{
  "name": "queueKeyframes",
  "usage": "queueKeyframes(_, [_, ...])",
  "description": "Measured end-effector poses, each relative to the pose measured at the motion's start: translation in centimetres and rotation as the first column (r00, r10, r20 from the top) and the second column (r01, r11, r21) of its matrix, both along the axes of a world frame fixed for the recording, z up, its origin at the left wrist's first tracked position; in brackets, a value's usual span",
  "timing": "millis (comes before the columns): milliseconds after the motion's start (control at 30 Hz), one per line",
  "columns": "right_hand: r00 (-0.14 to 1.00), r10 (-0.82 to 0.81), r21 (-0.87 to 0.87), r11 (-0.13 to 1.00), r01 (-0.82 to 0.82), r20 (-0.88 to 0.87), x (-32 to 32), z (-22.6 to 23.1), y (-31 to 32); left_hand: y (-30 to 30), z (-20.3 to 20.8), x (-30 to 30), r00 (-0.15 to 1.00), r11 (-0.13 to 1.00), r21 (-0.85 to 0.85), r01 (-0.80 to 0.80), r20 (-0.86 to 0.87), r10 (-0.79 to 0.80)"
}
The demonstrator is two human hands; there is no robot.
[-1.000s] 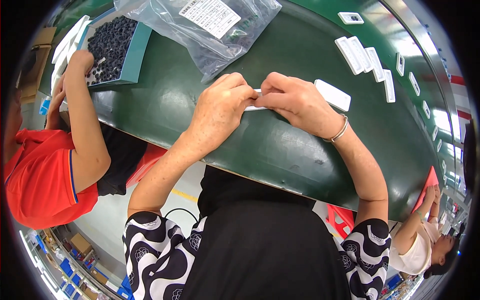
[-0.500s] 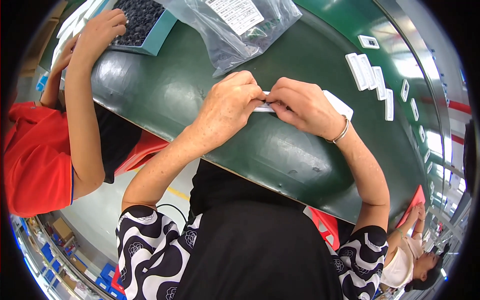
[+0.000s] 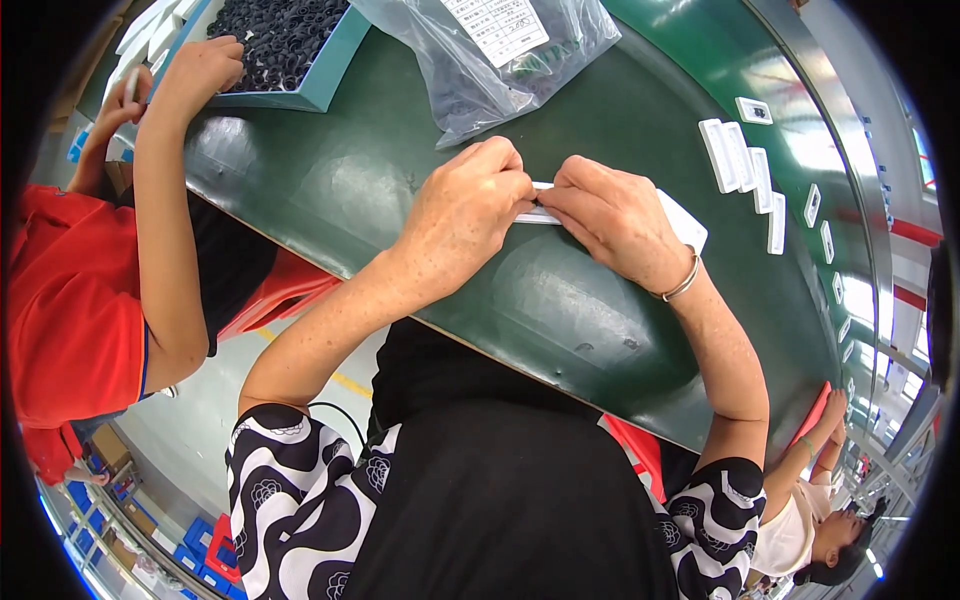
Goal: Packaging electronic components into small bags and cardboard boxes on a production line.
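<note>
Together, hands (image 3: 470, 215) work on green tabletop (image 3: 330, 185) above pale floor (image 3: 195, 455).

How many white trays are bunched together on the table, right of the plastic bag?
4: the first tray at the left, the second tray beside it, the third tray lower and further right, the fourth tray lowest. Any hidden underneath wouldn't show.

Setting: factory assembly workshop. Evidence: long green worktable (image 3: 310, 165), box (image 3: 337, 65) of small black parts (image 3: 275, 40), white trays (image 3: 740, 156), red-clad co-worker (image 3: 80, 310).
</note>
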State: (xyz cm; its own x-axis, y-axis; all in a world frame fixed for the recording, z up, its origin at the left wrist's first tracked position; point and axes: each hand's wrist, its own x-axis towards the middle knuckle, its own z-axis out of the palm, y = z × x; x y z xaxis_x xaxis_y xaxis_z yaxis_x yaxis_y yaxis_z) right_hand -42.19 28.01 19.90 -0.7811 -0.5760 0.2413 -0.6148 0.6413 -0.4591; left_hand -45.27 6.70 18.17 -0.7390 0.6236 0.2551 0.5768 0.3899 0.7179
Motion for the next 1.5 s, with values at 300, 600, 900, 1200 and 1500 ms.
queueKeyframes(300, [0.957, -0.11, -0.135, 0.979, 0.151, 0.27, -0.1, -0.3, 0.2, 0.3, 0.6, -0.6, 0.991, 0.994, -0.107, 0.005, -0.134, -0.02])
queueKeyframes(600, [0.947, -0.226, -0.282, 0.915, 0.287, 0.229, 2.2, -0.5, 0.0, -0.7, 0.2, -0.7, 0.994, 0.993, 0.085, 0.077, -0.087, -0.07])
queueKeyframes(900, [0.96, -0.281, -0.213, 0.937, 0.275, 0.002, 0.2, -0.6, -1.2, 0.8, 0.4, -1.0, 0.97, 0.983, 0.092, -0.157, -0.173, 0.171])
queueKeyframes(1200, [0.95, -0.308, -0.179, 0.934, 0.31, 0.042, 2.9, -1.7, -1.2, 0.1, -1.0, -0.7, 0.964, 0.999, 0.036, 0.022, -0.264, -0.012])
queueKeyframes(1500, [0.933, -0.322, -0.174, 0.94, 0.293, -0.164, 3.9, -2.6, -1.5, -0.4, -0.5, -0.9, 0.941, 0.995, -0.033, 0.096, -0.322, -0.102])
